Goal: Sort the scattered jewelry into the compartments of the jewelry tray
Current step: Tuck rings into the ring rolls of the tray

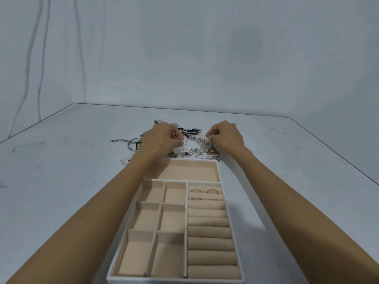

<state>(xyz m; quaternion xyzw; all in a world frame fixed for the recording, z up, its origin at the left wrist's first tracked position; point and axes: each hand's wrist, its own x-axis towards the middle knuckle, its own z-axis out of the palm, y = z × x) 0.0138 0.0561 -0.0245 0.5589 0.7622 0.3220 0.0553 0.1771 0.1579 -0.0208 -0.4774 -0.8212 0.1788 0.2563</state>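
Note:
The jewelry tray (222, 182) has a white rim and beige lining and sits close in front of me. Several rings (195, 190) are tucked into the top ring rolls on its right side; the other compartments hold nothing. Just beyond the tray, the scattered jewelry (193, 151) lies in a heap. My left hand (162, 138) hovers over the heap's left part, its fingertips pinched on a thin hoop (184, 143). My right hand (225, 135) is over the right part, thumb and forefinger pinched at the top of a silver flower-shaped brooch (203, 141).
A metal bangle (132, 144) and a chain (118, 140) lie left of the heap, a dark blue piece (192, 131) at its back, and small clear bits (123, 160) near the tray's far left corner. The grey table (71, 181) ends at a pale wall.

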